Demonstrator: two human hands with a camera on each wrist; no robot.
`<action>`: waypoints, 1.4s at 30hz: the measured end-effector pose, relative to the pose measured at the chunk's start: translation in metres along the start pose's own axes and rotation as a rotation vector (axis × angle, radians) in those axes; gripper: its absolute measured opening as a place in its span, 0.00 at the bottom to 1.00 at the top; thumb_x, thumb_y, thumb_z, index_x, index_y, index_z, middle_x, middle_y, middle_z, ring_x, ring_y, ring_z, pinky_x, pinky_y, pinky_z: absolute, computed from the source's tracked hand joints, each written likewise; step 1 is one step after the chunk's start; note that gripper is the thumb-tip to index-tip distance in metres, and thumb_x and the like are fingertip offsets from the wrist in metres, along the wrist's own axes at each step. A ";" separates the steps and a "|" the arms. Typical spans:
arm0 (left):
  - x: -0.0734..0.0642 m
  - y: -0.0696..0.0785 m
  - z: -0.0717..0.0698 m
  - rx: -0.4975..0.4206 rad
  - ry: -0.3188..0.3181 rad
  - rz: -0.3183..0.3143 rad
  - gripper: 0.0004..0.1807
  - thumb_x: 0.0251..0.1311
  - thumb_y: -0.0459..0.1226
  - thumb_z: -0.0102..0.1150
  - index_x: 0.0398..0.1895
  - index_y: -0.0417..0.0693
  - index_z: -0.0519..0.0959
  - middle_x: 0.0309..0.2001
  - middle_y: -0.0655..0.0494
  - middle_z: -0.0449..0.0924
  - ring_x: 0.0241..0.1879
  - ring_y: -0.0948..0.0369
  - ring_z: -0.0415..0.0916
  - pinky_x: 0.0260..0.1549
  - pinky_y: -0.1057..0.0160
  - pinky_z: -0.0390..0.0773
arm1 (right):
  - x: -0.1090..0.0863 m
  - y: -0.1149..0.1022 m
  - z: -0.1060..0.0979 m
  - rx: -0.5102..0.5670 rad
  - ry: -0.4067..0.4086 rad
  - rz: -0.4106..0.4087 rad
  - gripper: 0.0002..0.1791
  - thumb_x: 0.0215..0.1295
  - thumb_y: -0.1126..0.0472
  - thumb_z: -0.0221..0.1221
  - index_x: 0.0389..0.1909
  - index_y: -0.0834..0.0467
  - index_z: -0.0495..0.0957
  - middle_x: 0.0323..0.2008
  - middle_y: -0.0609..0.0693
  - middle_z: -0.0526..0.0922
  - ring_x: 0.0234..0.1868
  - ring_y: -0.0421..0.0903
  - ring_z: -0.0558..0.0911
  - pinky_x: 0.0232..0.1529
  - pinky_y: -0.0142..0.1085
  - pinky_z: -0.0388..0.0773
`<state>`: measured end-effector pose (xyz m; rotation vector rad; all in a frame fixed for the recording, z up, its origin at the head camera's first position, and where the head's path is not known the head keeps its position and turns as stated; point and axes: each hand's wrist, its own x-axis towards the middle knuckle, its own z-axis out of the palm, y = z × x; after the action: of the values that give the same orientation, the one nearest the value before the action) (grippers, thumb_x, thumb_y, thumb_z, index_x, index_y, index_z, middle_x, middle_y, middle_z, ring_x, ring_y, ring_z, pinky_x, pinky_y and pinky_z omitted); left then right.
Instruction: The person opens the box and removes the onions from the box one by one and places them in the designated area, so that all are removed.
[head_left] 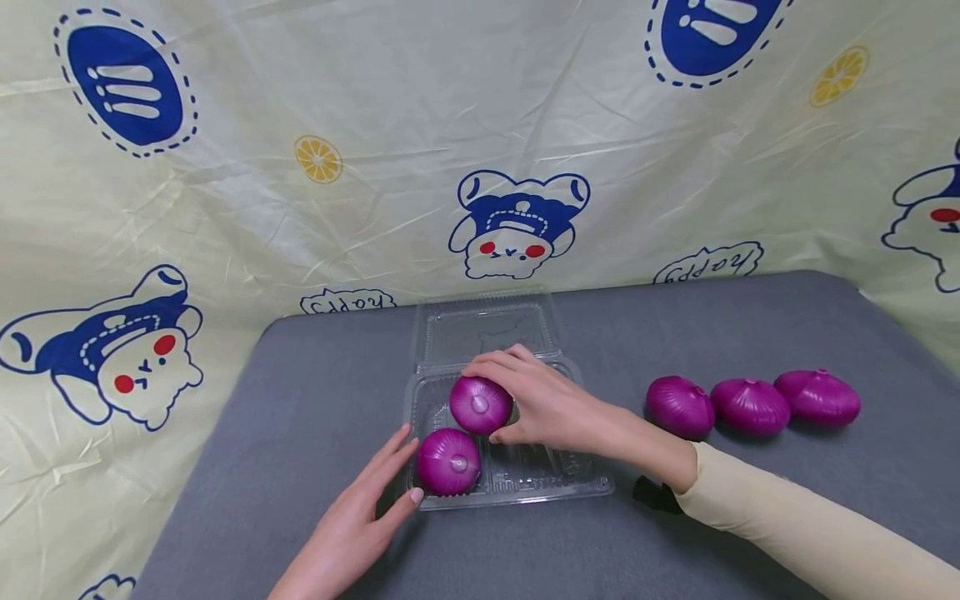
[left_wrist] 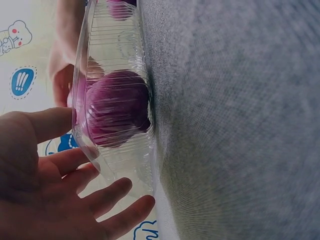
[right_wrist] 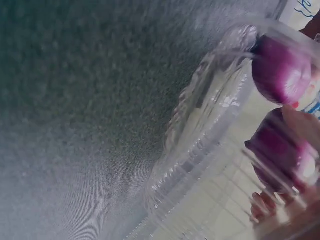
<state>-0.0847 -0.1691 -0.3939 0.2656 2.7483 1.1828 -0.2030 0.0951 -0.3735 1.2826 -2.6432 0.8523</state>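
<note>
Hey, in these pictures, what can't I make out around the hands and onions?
- Head view: underside of the glossy round purple onion in the bare right hand; its own bulk hides whether it touches the clear plastic container's floor.
- Head view: the small black object's full shape; the cream fabric sleeve partly covers it.
- Left wrist view: purple bulb at top, cut by the edge.
- Right wrist view: right hand, blurred, cut by the right edge.

Head view high, facing forward and down; wrist views close, turned sideways; all sharing clear container (head_left: 525,498)
</note>
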 end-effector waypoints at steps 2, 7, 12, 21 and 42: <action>0.000 0.000 0.000 0.004 0.000 -0.004 0.32 0.66 0.46 0.62 0.72 0.55 0.67 0.74 0.73 0.52 0.72 0.61 0.53 0.65 0.43 0.61 | -0.003 -0.002 -0.002 0.008 0.013 -0.006 0.44 0.43 0.56 0.79 0.65 0.51 0.72 0.62 0.46 0.73 0.58 0.44 0.67 0.48 0.40 0.79; 0.000 0.001 -0.001 0.012 0.004 0.002 0.32 0.66 0.47 0.61 0.72 0.55 0.67 0.74 0.74 0.52 0.72 0.62 0.53 0.65 0.43 0.61 | -0.011 -0.006 -0.008 0.039 0.064 0.000 0.45 0.41 0.56 0.80 0.64 0.51 0.72 0.62 0.45 0.73 0.59 0.44 0.68 0.47 0.40 0.80; -0.001 0.001 0.000 0.016 0.011 0.013 0.32 0.65 0.47 0.62 0.72 0.55 0.67 0.74 0.74 0.52 0.72 0.63 0.53 0.65 0.44 0.61 | -0.020 -0.010 -0.014 0.047 0.097 0.003 0.46 0.40 0.54 0.80 0.65 0.52 0.72 0.63 0.45 0.72 0.59 0.43 0.68 0.47 0.41 0.80; -0.001 0.000 0.000 0.021 0.023 0.030 0.32 0.66 0.45 0.62 0.72 0.54 0.67 0.74 0.75 0.51 0.72 0.65 0.52 0.66 0.46 0.60 | -0.042 -0.012 -0.022 0.001 0.109 0.002 0.49 0.41 0.54 0.79 0.68 0.49 0.68 0.64 0.47 0.69 0.62 0.46 0.70 0.47 0.43 0.80; -0.002 0.000 0.000 0.015 0.015 0.019 0.32 0.66 0.44 0.62 0.72 0.55 0.66 0.75 0.74 0.52 0.73 0.63 0.52 0.65 0.44 0.60 | -0.088 -0.023 -0.043 0.024 0.112 0.095 0.49 0.40 0.58 0.80 0.67 0.43 0.68 0.61 0.44 0.66 0.54 0.45 0.75 0.40 0.39 0.83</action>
<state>-0.0822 -0.1696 -0.3938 0.2858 2.7745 1.1733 -0.1357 0.1673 -0.3537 1.0871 -2.6311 0.9422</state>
